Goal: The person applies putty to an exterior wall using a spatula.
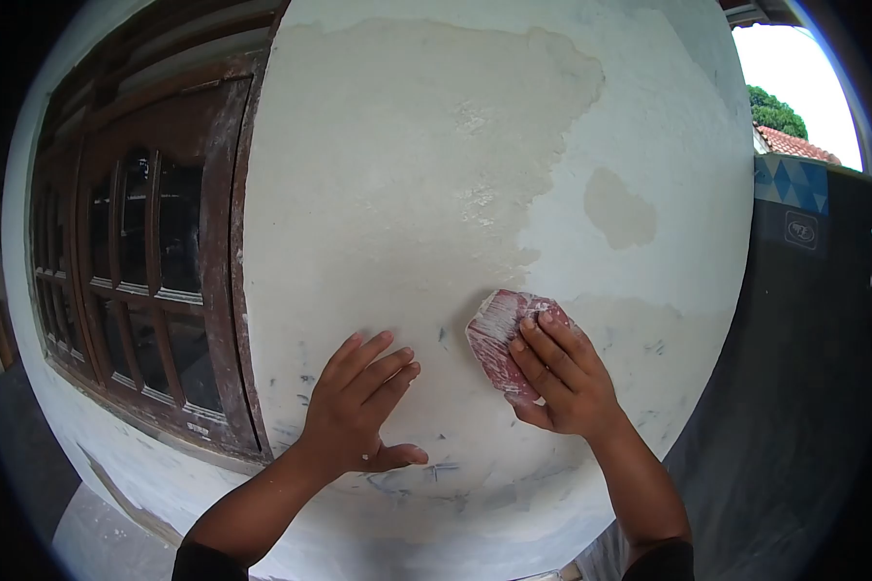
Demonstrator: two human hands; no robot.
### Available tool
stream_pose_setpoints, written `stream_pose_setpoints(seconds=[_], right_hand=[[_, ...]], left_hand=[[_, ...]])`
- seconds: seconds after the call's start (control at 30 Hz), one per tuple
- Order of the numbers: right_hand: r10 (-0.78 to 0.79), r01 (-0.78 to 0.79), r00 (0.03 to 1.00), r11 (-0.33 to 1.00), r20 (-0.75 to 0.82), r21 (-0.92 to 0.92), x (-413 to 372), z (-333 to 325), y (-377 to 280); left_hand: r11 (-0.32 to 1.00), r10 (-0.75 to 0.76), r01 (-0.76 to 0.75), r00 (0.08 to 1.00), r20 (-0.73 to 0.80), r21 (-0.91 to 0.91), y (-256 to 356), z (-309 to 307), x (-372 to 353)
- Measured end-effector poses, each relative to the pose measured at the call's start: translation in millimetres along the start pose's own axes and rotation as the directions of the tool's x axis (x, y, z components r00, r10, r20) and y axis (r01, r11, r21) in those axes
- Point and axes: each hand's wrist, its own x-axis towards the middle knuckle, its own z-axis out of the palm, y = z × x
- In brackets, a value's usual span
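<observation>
My right hand [567, 373] presses a piece of red sandpaper [499, 334] against the wall, its fingers lying over the sheet's right part. White dust coats the sandpaper in streaks. To the left, my left hand [358, 402] has its fingers spread, with nothing in it, right at the wall surface. The white wall [436, 261] carries a large beige-grey patch with an uneven edge and a smaller separate patch [620, 208] at the upper right. Dark scuffs and scratches mark the wall around and below both hands.
On the left stands a brown wooden window [145, 242] with dark panes and dusty frame bars. A dark panel [794, 320] with a blue patterned strip runs along the right. Beyond it show a tiled roof [794, 145] and a green tree [775, 111].
</observation>
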Motion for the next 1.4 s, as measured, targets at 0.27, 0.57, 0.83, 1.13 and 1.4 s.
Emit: stream_pose_setpoints(seconds=[0.27, 0.57, 0.83, 1.13, 1.4], right_hand=[[-0.146, 0.147, 0.989, 0.989, 0.017, -0.022, 21.7, 18.8, 22.6], [-0.109, 0.109, 0.993, 0.994, 0.047, -0.011, 25.6, 32.9, 28.1], [-0.072, 0.072, 0.997, 0.997, 0.025, -0.012, 15.5, 31.2, 25.1], [-0.09, 0.092, 0.995, 0.994, 0.046, -0.059, -0.5, 27.0, 30.2], [-0.045, 0.05, 0.996, 0.996, 0.071, -0.078, 12.6, 33.2, 30.2]], left_hand=[[0.994, 0.051, -0.049, 0.999, -0.018, 0.101, -19.2, 7.0, 15.2], [0.988, 0.123, -0.118, 0.992, -0.042, 0.1, -27.3, 9.0, 28.3], [0.988, 0.135, -0.131, 0.99, -0.04, 0.083, -33.8, 9.1, 25.7], [0.991, 0.116, -0.112, 0.992, -0.048, 0.079, -39.1, 13.3, 22.5], [0.989, 0.127, -0.122, 0.99, -0.055, 0.082, -35.9, 19.8, 26.2]])
